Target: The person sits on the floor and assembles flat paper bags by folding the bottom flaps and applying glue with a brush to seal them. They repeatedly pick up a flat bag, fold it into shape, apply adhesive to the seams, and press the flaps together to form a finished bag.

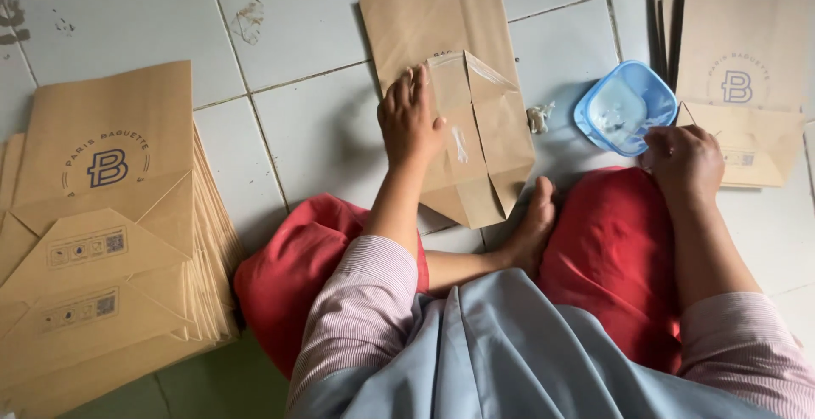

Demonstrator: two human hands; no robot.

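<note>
A flat brown paper bag lies on the tiled floor in front of my crossed legs, its bottom flaps folded up with a shiny smear of glue on them. My left hand presses flat on the left side of those flaps. My right hand rests at the near edge of a blue plastic dish that holds whitish paste, fingers curled; whether it holds anything I cannot tell.
A thick stack of finished brown paper bags lies at the left. Another pile of brown bags sits at the far right behind the dish. A small crumpled scrap lies beside the dish. The floor is white tile.
</note>
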